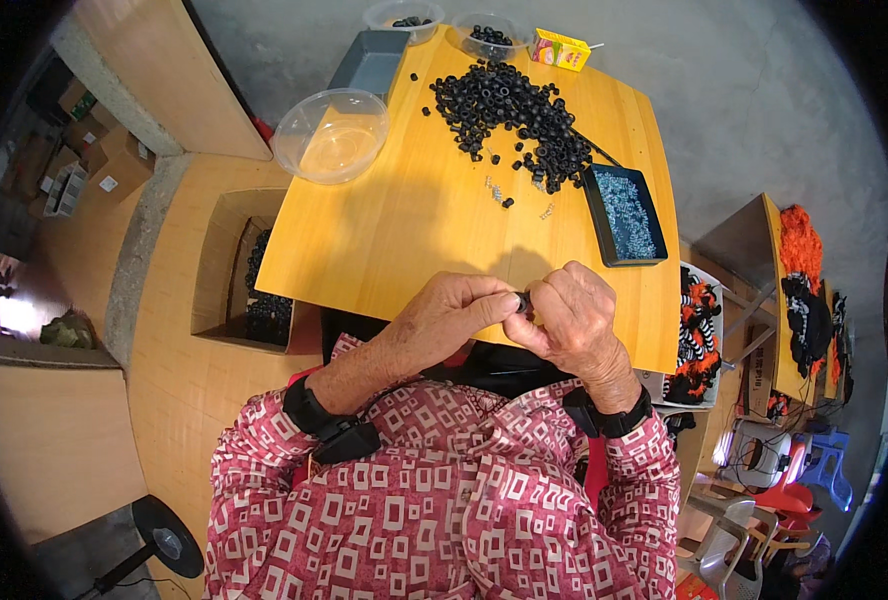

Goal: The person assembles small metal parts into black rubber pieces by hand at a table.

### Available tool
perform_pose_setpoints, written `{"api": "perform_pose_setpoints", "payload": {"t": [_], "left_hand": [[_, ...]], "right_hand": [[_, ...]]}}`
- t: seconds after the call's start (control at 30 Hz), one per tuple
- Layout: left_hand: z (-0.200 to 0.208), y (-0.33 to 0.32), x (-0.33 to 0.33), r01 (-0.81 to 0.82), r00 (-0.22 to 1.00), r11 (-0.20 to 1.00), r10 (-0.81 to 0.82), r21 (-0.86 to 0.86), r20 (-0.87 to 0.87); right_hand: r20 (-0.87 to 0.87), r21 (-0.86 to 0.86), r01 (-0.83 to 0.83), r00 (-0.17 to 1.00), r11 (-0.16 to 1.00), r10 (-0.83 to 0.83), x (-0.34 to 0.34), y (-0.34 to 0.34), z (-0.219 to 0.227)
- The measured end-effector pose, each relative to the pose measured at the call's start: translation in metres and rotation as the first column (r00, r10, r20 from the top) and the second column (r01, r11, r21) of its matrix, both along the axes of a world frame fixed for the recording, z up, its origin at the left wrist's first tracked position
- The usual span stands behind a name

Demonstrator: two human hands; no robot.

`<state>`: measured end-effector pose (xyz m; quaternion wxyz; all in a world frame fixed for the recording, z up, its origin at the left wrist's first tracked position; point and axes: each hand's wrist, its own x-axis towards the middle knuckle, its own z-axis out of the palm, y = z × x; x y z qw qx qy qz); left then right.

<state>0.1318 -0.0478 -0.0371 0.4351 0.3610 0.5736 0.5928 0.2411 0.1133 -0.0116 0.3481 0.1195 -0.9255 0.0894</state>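
Observation:
My left hand (454, 315) and my right hand (574, 315) meet over the near edge of the yellow wooden table (394, 235). Their fingertips pinch one small black ring (522, 300) between them. A big heap of the same black rings (514, 115) lies at the far side of the table. To the right of my hands stands a black tray (624, 212) full of small shiny metal parts. A few loose metal parts (494, 190) and stray rings lie between the heap and my hands.
An empty clear plastic bowl (331, 135) sits at the table's left corner, a grey tray (369, 62) behind it. Two clear tubs with rings (489, 38) and a yellow carton (560, 48) stand at the far edge. A cardboard box (254, 270) with black parts is on the floor left.

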Motion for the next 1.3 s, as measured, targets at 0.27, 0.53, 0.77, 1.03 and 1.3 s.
{"api": "perform_pose_setpoints", "payload": {"t": [0.27,0.53,0.77,1.03,1.3], "left_hand": [[0.003,0.001,0.000,0.040,0.995,0.998,-0.043,-0.043,-0.087],[0.003,-0.003,-0.008,-0.151,0.970,0.984,0.130,0.092,0.207],[0.001,-0.003,-0.007,-0.139,0.990,0.984,0.137,0.108,0.026],[0.044,-0.049,-0.042,-0.500,0.865,0.844,0.496,0.196,0.075],[0.012,-0.171,-0.144,-0.851,0.274,0.318,0.948,0.419,-0.162]], "right_hand": [[0.012,-0.024,-0.012,1.000,1.000,0.012,0.000,0.000,0.000],[-0.042,-0.072,0.058,0.997,0.996,-0.061,-0.005,0.003,-0.011],[0.045,0.052,0.034,0.998,0.998,-0.036,-0.006,-0.004,-0.002],[0.075,0.003,0.035,0.997,0.999,-0.035,-0.015,-0.012,0.015],[0.098,0.059,0.100,0.990,0.993,-0.105,-0.010,-0.001,0.011]]}}
